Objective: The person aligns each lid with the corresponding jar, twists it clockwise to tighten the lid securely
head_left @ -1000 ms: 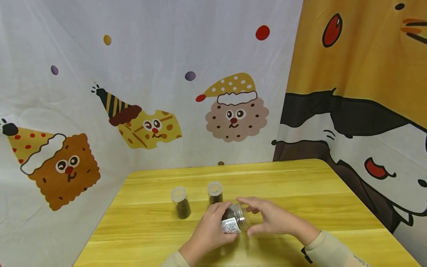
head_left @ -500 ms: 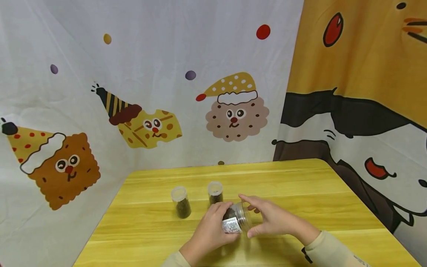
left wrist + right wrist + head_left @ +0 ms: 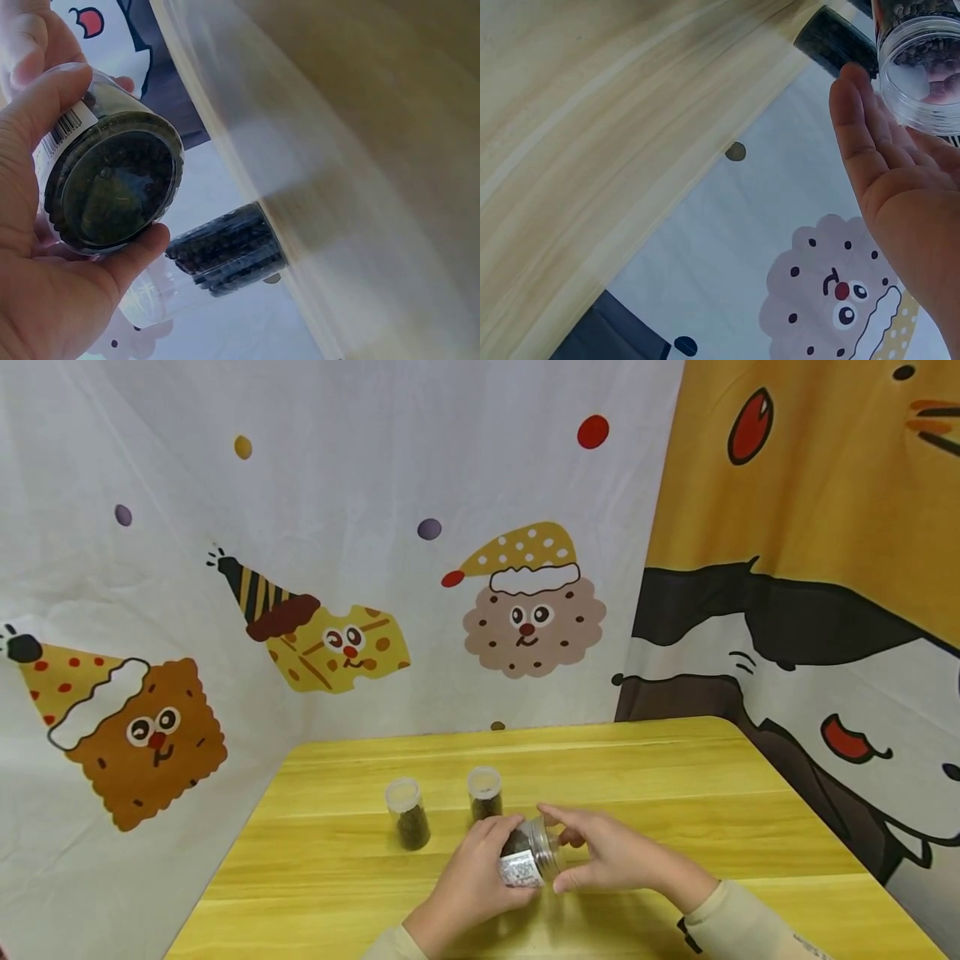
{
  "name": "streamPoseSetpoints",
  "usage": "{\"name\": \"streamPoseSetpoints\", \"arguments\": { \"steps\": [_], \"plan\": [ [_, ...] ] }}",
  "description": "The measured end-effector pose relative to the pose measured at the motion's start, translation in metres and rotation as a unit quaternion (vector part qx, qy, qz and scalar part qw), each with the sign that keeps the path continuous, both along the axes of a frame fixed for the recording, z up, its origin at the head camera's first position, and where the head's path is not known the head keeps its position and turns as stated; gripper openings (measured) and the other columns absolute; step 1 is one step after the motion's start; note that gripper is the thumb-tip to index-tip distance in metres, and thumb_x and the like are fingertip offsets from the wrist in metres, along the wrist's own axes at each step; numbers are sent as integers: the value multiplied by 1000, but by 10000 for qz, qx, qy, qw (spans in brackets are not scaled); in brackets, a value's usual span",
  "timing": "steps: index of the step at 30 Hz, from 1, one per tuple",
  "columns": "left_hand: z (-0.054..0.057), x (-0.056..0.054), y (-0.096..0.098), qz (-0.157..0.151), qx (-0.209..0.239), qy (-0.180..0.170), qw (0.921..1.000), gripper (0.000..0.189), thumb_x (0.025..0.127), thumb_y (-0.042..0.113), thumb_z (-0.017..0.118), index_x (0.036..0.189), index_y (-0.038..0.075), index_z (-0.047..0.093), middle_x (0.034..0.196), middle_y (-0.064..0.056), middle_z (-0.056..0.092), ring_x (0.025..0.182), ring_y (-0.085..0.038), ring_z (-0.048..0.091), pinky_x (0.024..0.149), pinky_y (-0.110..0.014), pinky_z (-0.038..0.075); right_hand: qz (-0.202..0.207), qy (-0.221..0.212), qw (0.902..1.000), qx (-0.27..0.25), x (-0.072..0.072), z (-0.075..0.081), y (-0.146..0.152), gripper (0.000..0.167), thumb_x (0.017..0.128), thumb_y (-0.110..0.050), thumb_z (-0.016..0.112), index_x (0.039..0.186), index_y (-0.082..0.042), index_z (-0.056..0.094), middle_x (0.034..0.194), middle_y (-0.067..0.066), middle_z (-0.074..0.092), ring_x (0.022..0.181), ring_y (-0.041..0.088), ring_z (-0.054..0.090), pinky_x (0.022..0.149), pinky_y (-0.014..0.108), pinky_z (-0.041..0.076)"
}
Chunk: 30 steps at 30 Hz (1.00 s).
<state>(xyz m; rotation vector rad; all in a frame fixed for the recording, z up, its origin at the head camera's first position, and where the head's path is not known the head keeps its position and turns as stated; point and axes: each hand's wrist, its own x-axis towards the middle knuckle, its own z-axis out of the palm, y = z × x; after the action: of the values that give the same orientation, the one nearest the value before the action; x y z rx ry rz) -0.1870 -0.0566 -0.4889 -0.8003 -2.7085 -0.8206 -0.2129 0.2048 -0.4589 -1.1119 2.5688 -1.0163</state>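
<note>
My left hand (image 3: 472,877) grips a clear screw-neck jar (image 3: 521,847) of dark grains, tilted on its side with its mouth to the right. A white printed label wraps the jar. In the left wrist view, the thumb and fingers curl round the jar near its round base (image 3: 116,187). My right hand (image 3: 622,856) hovers at the mouth end, its fingers extended and slightly bent. In the right wrist view, the fingers (image 3: 855,135) lie beside the jar's clear threaded rim (image 3: 904,112); whether they touch it I cannot tell.
Two clear cylindrical containers of dark grains stand upright on the table: the left container (image 3: 408,817) and the right container (image 3: 485,795), just beyond my left hand. The yellow wood-grain table (image 3: 337,893) ends against a cartoon-printed cloth (image 3: 420,452).
My right hand's fingers shift slightly at the jar's mouth. The left hand keeps its grip, and the two standing containers stay where they are.
</note>
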Motion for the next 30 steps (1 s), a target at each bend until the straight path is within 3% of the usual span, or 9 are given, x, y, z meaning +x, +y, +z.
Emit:
{"name": "streamPoseSetpoints", "arguments": {
  "steps": [3,7,11,14,23,27,30],
  "plan": [
    [-1,0,0,17,15,-16,10000,88,73,38,98,147,11,59,138,-9,67,122,-23,66,98,-40,64,21,151,9998,-94,-1,-1,0,104,84,-40,90,165,-4,36,158,23,55,120,33,73,97,47,64],
    [-1,0,-1,27,26,-10,10000,88,73,39,98,147,10,59,137,-9,67,121,-23,66,97,-39,64,78,382,9989,-240,-2,-3,-1,95,85,-35,91,162,-5,43,153,19,60,116,27,74,95,42,64],
    [0,0,-1,-15,33,-28,10000,88,74,39,98,147,10,59,138,-9,66,121,-23,66,96,-38,64,32,178,9995,-265,-3,-3,0,90,90,-42,87,162,-7,45,142,15,67,106,17,76,89,33,64],
    [0,0,-1,-23,10,-59,10000,88,74,39,98,147,10,59,139,-9,66,122,-23,66,96,-38,64,64,-14,9996,-287,-3,-4,1,90,93,-45,83,162,-5,43,138,15,68,102,18,76,87,31,64],
    [-1,0,0,43,26,-77,10000,90,73,40,98,147,10,58,139,-10,66,122,-24,66,98,-41,64,213,429,9983,-323,-1,-6,0,97,89,-39,88,166,-9,37,155,19,58,116,24,74,93,39,65],
    [0,0,0,32,19,34,10000,89,72,38,99,146,10,59,137,-9,67,121,-24,67,98,-40,64,172,528,9978,-352,-2,-7,0,90,93,-42,84,163,-7,41,146,17,64,105,16,74,88,33,65],
    [0,1,0,-27,40,132,9999,87,72,36,98,146,10,59,135,-8,68,119,-23,67,96,-37,64,80,295,9989,-366,-2,-6,-1,88,95,-45,81,163,-5,42,140,18,67,97,12,73,84,30,64]
  ]
}}
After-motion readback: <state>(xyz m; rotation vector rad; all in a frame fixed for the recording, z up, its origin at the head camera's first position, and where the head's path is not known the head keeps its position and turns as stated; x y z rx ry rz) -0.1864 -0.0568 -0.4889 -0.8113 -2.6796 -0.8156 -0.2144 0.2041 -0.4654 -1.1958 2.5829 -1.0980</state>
